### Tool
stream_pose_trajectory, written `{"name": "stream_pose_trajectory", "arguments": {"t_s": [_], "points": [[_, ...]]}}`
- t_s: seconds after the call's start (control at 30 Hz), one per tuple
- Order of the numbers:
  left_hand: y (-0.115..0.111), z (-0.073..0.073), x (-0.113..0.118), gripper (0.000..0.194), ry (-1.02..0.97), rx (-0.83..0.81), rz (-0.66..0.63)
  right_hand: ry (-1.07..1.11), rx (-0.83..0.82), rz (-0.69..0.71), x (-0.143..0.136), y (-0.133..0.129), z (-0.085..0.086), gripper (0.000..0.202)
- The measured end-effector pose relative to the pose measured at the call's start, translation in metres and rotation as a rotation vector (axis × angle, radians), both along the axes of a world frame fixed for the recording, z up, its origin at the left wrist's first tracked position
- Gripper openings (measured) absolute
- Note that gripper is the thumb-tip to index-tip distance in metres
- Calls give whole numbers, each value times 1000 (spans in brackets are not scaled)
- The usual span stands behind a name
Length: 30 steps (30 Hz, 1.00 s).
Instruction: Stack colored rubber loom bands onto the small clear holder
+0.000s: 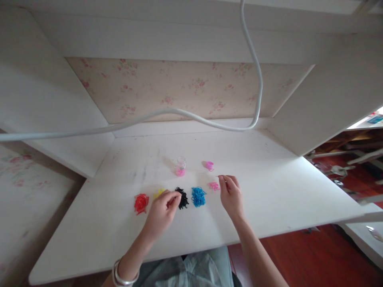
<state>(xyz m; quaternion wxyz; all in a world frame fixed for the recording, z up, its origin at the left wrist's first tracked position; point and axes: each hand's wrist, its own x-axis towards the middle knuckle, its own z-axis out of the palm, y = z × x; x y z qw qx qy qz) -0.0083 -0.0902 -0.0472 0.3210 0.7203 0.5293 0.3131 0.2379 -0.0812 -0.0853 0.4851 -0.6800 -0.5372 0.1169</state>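
Note:
My left hand (164, 206) is closed in a pinch above the table, between a yellow pile (158, 193) and a pile of small black pieces (182, 198). What it holds, if anything, is too small to tell. My right hand (231, 194) pinches something tiny and pale at its fingertips, just right of a small pink pile (214, 186). A blue pile (198, 196) lies between the hands, and a red pile (141, 203) at the left. Behind them stand a clear container with pink contents (180, 170) and a pink ring-shaped item (210, 165).
The white table (269, 179) has side panels and a floral back wall (179, 87). A white cable (191, 115) hangs across the view above the table. Past the table's right edge are a red floor (299, 259) and a second white surface (365, 239).

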Motion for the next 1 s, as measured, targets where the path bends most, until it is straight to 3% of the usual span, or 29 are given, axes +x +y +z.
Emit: {"name": "stream_pose_trajectory", "arguments": {"t_s": [0.13, 0.23, 0.43, 0.67, 0.87, 1.0], "points": [[-40, -38, -8, 32, -30, -195, 14, -44, 97, 134, -33, 28, 35, 34], [-56, -48, -12, 34, -19, -237, -22, -131, 153, 209, -54, 50, 51, 33], [-53, -50, -13, 32, -30, -213, 7, -371, 164, 245, -76, 78, 60, 33], [-51, -54, -14, 30, -20, -184, -24, -584, 135, 268, -83, 82, 61, 31], [-51, -54, -15, 27, -2, -178, -28, -459, 144, 231, -72, 77, 61, 33], [-50, -49, -5, 26, 90, -140, -64, -317, 89, 107, -38, 62, 44, 38]]}}
